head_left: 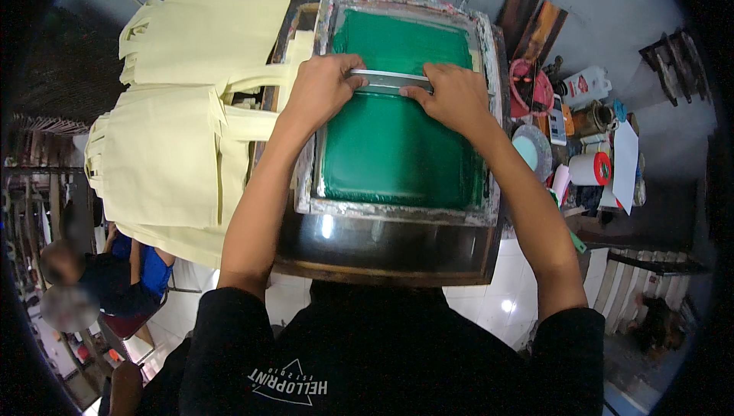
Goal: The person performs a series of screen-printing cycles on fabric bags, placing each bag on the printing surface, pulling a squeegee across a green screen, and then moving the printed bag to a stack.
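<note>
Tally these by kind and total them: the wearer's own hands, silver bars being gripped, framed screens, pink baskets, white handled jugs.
Left hand and right hand: 2
Silver bar, gripped: 1
Framed screen: 1
Pink basket: 1
White jug: 1
Total: 6

Bar [391,82] smooth metal; screen [390,148] glossy; frame [397,213] rough, crusted; bags [164,156] matt cloth

So both arms are stretched out front, left forearm [260,198] and right forearm [527,198] angling in toward each other, elbows out kinda wide. Left grip [323,91] and right grip [460,99] sit pretty much level, backs facing up, fingers curled in a pinch, thumbs pointing inward with a gap between 'em.
</note>
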`<state>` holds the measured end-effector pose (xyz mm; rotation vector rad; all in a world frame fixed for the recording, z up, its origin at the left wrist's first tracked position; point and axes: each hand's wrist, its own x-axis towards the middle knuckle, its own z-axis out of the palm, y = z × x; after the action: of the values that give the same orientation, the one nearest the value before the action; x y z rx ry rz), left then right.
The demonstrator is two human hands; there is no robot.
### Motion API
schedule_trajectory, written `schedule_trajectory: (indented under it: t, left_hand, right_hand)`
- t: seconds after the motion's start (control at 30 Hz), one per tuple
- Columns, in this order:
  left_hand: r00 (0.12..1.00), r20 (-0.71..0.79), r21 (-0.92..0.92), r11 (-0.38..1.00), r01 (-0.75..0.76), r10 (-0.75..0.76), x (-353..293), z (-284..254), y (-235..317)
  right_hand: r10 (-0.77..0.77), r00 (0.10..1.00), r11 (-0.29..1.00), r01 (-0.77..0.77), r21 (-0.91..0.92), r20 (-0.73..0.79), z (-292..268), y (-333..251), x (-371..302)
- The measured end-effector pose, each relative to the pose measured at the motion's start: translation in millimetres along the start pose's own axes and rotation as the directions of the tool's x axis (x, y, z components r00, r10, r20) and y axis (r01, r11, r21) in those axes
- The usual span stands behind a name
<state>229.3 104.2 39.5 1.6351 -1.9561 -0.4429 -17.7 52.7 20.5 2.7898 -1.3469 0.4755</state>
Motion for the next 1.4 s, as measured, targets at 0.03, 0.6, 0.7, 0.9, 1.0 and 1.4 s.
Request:
schedule_trajectory:
  t: [0.03, 0.6, 0.7, 0.9, 1.0, 1.4]
  left_hand:
    - [1.000, 0.002, -0.008, 1.000, -0.001, 0.001, -12.6, -1.1, 5.5]
    - [0.987, -0.085, -0.084, 0.986, -0.145, 0.138, -187.1, 16.0, 22.5]
    - [0.983, -0.164, 0.074, 0.994, -0.075, 0.087, -202.0, 26.3, 6.5]
    - [0.890, -0.430, -0.006, 0.985, -0.170, 0.151, -201.0, 7.8, 7.5]
    - [0.788, -0.611, -0.247, 0.929, -0.275, 0.071, -173.0, -9.6, 25.5]
    - [0.963, -0.116, 0.344, 0.899, 0.269, -0.244, -106.6, -5.9, -90.1]
  right_hand:
    - [-0.001, 1.000, 1.000, 0.001, 0.016, -0.006, -0.1, -5.8, -11.8]
    - [-0.129, 0.984, 0.991, 0.123, -0.057, -0.123, -6.2, -83.7, -161.1]
    - [-0.131, 0.981, 0.991, 0.135, 0.012, -0.142, -15.6, -85.3, -160.4]
    - [-0.134, 0.939, 0.988, 0.153, 0.035, -0.317, -73.3, -83.1, -150.0]
    - [-0.187, 0.875, 0.981, 0.189, -0.041, -0.447, -117.0, -76.4, -120.2]
    - [-0.082, 0.902, 0.997, 0.078, -0.027, -0.423, -261.6, -34.5, 33.6]
